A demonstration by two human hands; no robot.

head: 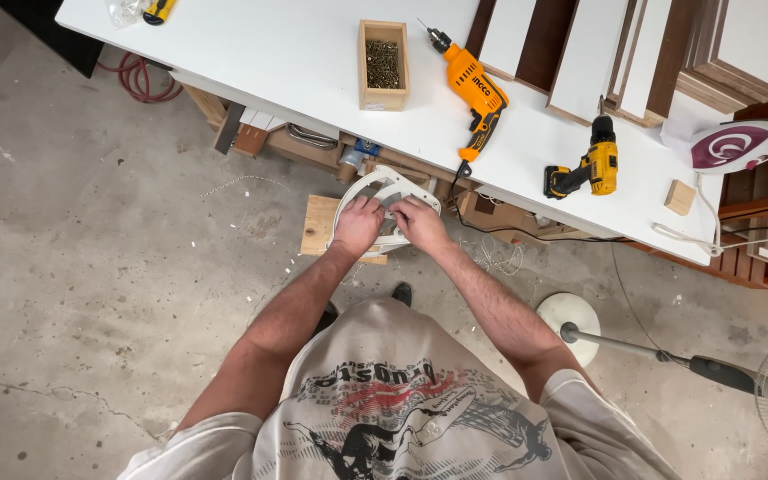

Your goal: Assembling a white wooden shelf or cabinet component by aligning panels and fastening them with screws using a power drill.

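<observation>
Both my hands grip a white plastic ring-shaped part (382, 181), held in front of my body just below the edge of the white workbench (295, 62). My left hand (357, 225) clasps its left side. My right hand (418, 222) clasps its right side, fingers pressed near a grey piece at the middle. The lower part of the ring is hidden by my hands.
On the bench lie an orange corded drill (476, 89), a yellow cordless drill (590, 167), a wooden box of screws (383, 64), a small wood block (680, 196), a clothes iron (740, 145) and several white and brown boards (590, 53). A fan stand (571, 322) is on the concrete floor to my right.
</observation>
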